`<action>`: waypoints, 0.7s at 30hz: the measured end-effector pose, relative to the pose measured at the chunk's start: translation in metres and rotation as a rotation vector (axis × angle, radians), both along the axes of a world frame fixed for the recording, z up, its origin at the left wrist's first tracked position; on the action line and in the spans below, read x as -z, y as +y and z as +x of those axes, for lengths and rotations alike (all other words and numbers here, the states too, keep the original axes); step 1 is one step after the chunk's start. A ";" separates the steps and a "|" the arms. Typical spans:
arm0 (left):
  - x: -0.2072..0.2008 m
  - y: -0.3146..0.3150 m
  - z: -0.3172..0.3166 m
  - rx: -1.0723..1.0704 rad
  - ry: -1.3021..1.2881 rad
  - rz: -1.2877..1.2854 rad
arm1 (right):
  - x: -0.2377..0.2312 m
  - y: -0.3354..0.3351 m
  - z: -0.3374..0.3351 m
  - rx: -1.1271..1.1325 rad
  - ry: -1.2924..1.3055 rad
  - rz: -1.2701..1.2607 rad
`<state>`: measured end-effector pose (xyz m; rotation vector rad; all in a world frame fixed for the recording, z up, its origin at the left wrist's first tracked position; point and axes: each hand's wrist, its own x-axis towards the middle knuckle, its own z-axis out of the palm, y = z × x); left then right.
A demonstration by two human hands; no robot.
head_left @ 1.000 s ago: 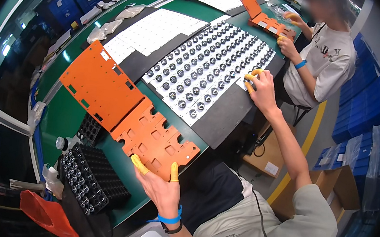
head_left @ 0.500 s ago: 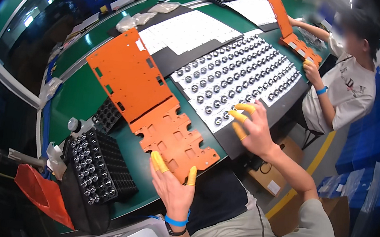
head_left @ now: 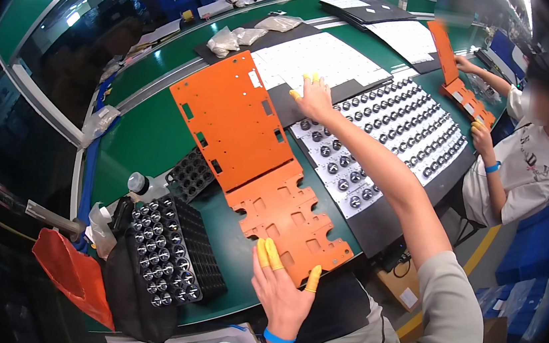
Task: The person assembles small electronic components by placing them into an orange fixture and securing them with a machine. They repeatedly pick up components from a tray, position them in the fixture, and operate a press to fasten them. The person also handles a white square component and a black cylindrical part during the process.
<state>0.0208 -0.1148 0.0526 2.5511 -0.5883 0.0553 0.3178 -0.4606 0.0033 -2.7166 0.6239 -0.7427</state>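
One arm (head_left: 392, 164) stretches forward, the right hand (head_left: 315, 100) at the white sheet (head_left: 323, 57), fingers apart. The left hand (head_left: 283, 296), thumb spread from its fingers, touches the orange fixture (head_left: 238, 131) on the table (head_left: 136, 133).

The left hand (head_left: 280, 299), in yellow finger cots (head_left: 273, 255), is at the near end of an orange two-section plate (head_left: 235, 127) on the green bench (head_left: 146, 114). The right hand (head_left: 315, 101) reaches past a white panel (head_left: 343, 203) with rows of round black parts (head_left: 333, 168), its fingers (head_left: 306, 81) over the edge of white sheets (head_left: 324, 53); contact is unclear. A black tray block (head_left: 211, 248) of clear-topped pieces (head_left: 159, 253) stands left. A co-worker (head_left: 523, 157) handles another orange plate (head_left: 442, 52).
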 end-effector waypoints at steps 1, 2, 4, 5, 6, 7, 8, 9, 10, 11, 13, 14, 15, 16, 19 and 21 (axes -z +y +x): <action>0.001 0.001 0.001 0.001 -0.004 -0.002 | 0.005 -0.004 0.012 0.044 0.053 -0.003; 0.000 0.002 0.001 -0.008 0.005 0.008 | -0.002 0.000 0.017 0.043 0.149 0.007; -0.001 0.002 0.002 -0.015 0.022 0.022 | -0.016 0.000 0.023 0.050 0.341 0.019; 0.001 0.003 0.002 -0.006 0.004 0.019 | -0.014 -0.003 0.027 0.083 0.379 -0.027; 0.001 0.004 0.003 -0.005 -0.002 0.033 | -0.013 -0.003 0.027 0.077 0.360 -0.018; 0.001 0.002 0.002 -0.002 -0.005 0.040 | -0.012 -0.006 0.026 0.075 0.344 -0.015; 0.001 0.001 0.002 0.001 -0.008 0.047 | -0.011 -0.009 0.025 0.074 0.328 -0.013; 0.002 0.001 0.003 0.002 -0.019 0.046 | -0.011 -0.011 0.025 0.051 0.314 -0.055; 0.002 0.001 0.003 0.003 -0.028 0.044 | -0.011 -0.013 0.023 0.029 0.302 -0.099; 0.003 0.001 0.003 0.004 -0.037 0.042 | -0.011 -0.015 0.021 0.006 0.290 -0.142; 0.002 0.001 0.003 0.003 -0.040 0.045 | -0.010 -0.014 0.013 -0.066 0.266 -0.182; 0.002 0.002 0.003 0.001 -0.040 0.048 | -0.011 -0.012 0.009 -0.104 0.255 -0.200; 0.002 0.002 0.003 -0.004 -0.034 0.039 | -0.015 -0.012 0.006 -0.165 0.275 -0.201; 0.001 0.001 0.003 -0.003 -0.026 0.030 | -0.021 -0.014 0.000 -0.221 0.296 -0.201; 0.000 -0.002 0.002 -0.013 -0.017 0.025 | -0.018 -0.022 -0.003 -0.333 0.224 -0.269; 0.001 -0.003 0.001 -0.016 -0.020 0.023 | -0.014 -0.030 -0.003 -0.392 0.172 -0.291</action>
